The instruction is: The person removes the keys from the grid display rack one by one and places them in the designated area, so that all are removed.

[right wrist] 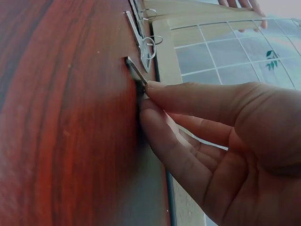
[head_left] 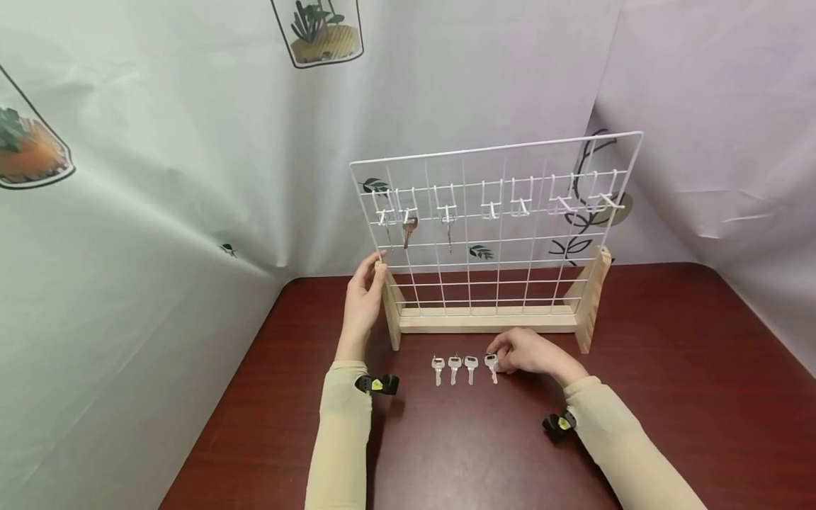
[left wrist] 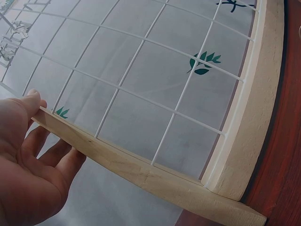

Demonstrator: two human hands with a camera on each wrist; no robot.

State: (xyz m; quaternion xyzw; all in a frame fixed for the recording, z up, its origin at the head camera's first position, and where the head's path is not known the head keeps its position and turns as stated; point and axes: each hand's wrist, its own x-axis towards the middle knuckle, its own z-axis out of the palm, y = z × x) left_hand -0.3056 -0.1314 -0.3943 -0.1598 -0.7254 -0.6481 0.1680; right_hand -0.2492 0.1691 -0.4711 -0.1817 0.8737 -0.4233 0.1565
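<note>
Head cam: backdrop [head_left: 472, 78] behind rack [head_left: 487, 325]

There are seven keys [head_left: 455, 363] in total: three lie on the one tabletop [head_left: 446, 446], one is pinched by the fingers [right wrist: 197, 101] of the right hand [head_left: 525, 350], and three hang on hooks [head_left: 523, 207]. The hooks are seven in number, all on one white wire grid [head_left: 468, 264]. I count two wooden side supports [head_left: 593, 301] and one wooden crossbar [head_left: 487, 324]. The hands are two, the right and the left hand [head_left: 363, 301], with two black wrist straps [head_left: 386, 384] and two sleeves [head_left: 341, 432]. On the cloth [head_left: 191, 354] there are two printed jars [head_left: 326, 42].
</note>
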